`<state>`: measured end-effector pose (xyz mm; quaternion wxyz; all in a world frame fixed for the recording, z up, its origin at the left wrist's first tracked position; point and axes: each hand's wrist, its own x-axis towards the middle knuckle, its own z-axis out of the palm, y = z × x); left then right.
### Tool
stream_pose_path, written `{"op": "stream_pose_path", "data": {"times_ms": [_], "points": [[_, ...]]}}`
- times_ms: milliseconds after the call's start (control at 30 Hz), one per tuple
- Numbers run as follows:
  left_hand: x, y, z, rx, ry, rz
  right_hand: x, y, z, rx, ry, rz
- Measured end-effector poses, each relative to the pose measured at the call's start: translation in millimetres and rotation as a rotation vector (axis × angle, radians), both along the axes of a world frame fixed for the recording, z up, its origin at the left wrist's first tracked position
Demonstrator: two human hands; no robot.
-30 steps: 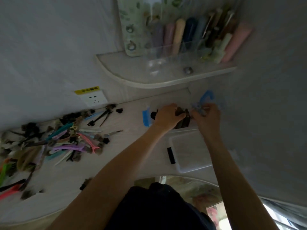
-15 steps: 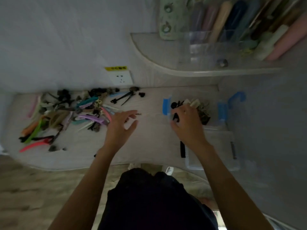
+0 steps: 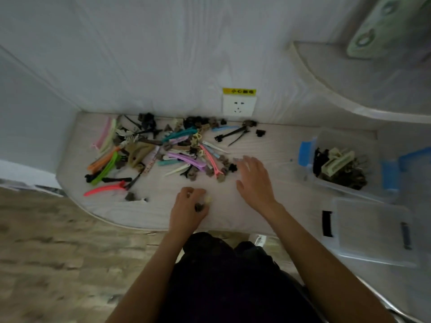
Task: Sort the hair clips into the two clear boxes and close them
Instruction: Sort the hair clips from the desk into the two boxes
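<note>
Clips [image 3: 177, 152] heaped on the counter [image 3: 268, 145] at 11 o'clock. Our left hand [image 3: 189, 207], fingers curled, pinches small clips at the near edge. Right hand [image 3: 253, 180], fingers spread, reaches for more. Box [image 3: 345, 185] at 3 o'clock sits open to receive; second box [image 3: 373, 229] lidded.

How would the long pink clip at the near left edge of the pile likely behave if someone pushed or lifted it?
The pink clip is long, thin and slightly curved, so it would probably slide or pivot on the smooth tabletop rather than roll. It looks like plastic, so likely light and fairly stiff. Its narrow shape may make pinching it awkward.
</note>
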<state>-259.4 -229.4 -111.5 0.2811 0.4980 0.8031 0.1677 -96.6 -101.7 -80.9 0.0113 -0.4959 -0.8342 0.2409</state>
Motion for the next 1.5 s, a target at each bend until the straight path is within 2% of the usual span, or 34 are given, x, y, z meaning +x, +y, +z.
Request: {"op": "stream_pose_path", "data": {"times_ms": [100, 233, 300, 400, 467, 533, 633, 767, 900, 1000, 1067, 1167, 1267, 1367, 1500], "points": [[-31, 18, -2, 0.066, 0.001, -0.038, -18, 22, -4, 0.014, -0.022, -0.105], [-73, 42, 4, 0.113, 0.006, -0.056, -36, 35, -12, 0.028, -0.151, -0.177], [-86, 52, 7, 0.187, 0.061, -0.089, -41, 36, -11, 0.052, -0.182, -0.230], [-102, 68, 9, 0.290, 0.169, -0.193, -53, 32, -2, 0.027, 0.000, -0.324], [-109, 80, 9, 0.218, 0.178, -0.285, -70, 27, 4, -0.011, 0.110, -0.269], [-114, 91, 9, 0.160, 0.167, -0.351, -89, 24, 4, -0.062, 0.109, -0.161], [-116, 101, 12, 0.158, 0.139, -0.388, -108, 28, -3, -0.055, -0.031, -0.097], [-125, 106, 11, 0.178, 0.139, -0.418, -113, 37, -8, -0.058, -0.159, -0.123], [-129, 99, 17, 0.266, 0.178, -0.364, -108, 45, -3, -0.178, -0.074, -0.202], [-137, 80, 14, 0.325, 0.256, -0.205, -100, 55, 4, -0.116, -0.066, -0.243], [-140, 66, 8, 0.292, 0.268, -0.113, -98, 62, 7, -0.039, -0.094, -0.202], [-135, 63, 6, 0.169, 0.166, -0.057, -102, 68, 4, 0.013, -0.131, -0.071], [-130, 75, 11, 0.095, 0.165, -0.118, -106, 68, -4, 0.057, -0.192, 0.059], [-124, 82, 13, 0.089, 0.236, -0.233, -102, 66, -6, 0.087, -0.243, 0.060], [-122, 89, 17, 0.023, 0.261, -0.212, -102, 64, -5, 0.029, -0.227, 0.005]]}}
